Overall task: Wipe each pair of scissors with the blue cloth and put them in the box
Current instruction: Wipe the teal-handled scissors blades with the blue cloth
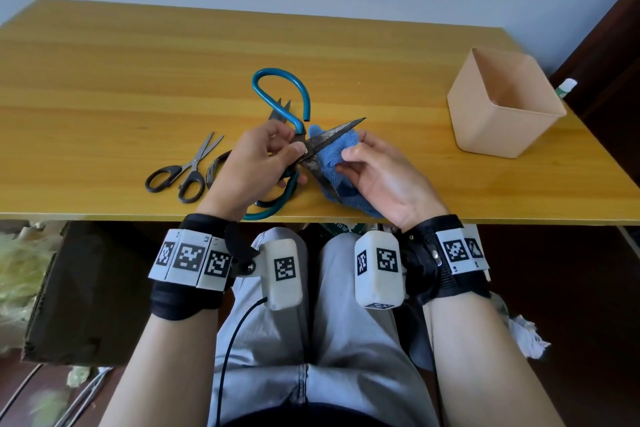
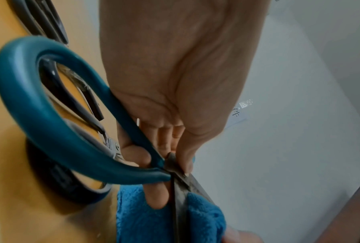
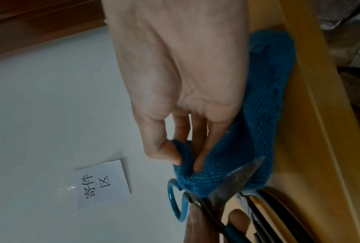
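Note:
My left hand (image 1: 273, 152) grips the big teal-handled scissors (image 1: 298, 90) near the pivot, just above the table's front edge. Their dark blades (image 1: 332, 135) stand spread apart. My right hand (image 1: 367, 163) pinches the blue cloth (image 1: 329, 152) between thumb and fingers, folded around the lower blade. In the left wrist view the teal handle (image 2: 56, 128) loops beside my palm and the blade (image 2: 181, 197) runs into the blue cloth (image 2: 145, 222). The right wrist view shows the cloth (image 3: 258, 131) under my fingers and a blade tip (image 3: 241, 177) across it. The tan box (image 1: 502, 107) stands open at the right.
Small black-handled scissors (image 1: 183, 170) lie left of my left hand. Another dark-handled pair (image 1: 218, 163) lies partly hidden under that hand, its tips (image 1: 280, 107) pointing away. A small white bottle (image 1: 566, 85) sits behind the box. A paper label (image 3: 102, 185) hangs on the wall.

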The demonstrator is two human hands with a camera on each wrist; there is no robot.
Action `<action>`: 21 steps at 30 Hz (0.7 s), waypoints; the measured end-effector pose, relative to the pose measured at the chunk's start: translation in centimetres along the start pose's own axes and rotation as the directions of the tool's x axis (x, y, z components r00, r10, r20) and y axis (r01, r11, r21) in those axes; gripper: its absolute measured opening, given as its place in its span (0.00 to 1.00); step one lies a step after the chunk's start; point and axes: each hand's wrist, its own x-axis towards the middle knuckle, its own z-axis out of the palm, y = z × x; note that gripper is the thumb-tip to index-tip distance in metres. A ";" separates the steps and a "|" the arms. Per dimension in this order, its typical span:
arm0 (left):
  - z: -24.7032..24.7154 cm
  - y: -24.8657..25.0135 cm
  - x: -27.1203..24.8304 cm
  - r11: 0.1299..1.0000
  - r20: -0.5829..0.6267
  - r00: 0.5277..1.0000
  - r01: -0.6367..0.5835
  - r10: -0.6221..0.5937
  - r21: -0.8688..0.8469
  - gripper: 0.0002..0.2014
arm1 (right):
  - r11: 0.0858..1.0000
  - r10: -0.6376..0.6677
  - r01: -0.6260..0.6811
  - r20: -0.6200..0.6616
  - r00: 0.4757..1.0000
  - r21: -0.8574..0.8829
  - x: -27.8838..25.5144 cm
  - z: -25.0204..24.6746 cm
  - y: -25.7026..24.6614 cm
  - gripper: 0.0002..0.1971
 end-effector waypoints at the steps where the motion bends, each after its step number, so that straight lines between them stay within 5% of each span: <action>1: 0.1 0.0 0.0 1.000 0.010 1.000 0.003 -0.003 0.003 0.09 | 1.000 -0.006 0.006 0.007 1.000 -0.015 0.1 0.0 0.1 0.12; 3: 0.2 0.2 0.0 1.000 0.033 0.999 0.004 -0.005 0.018 0.08 | 1.000 -0.004 0.004 0.009 1.000 -0.017 0.1 0.1 0.3 0.18; 12: 0.3 0.2 0.4 0.996 0.046 0.999 0.003 -0.007 0.089 0.05 | 0.997 -0.026 0.028 0.024 0.999 -0.075 -0.2 0.5 0.4 0.16; 21: 1.0 0.8 -0.1 0.990 0.059 0.997 -0.053 0.046 0.129 0.07 | 0.966 -0.104 0.065 -0.144 0.984 -0.251 0.5 2.3 1.2 0.17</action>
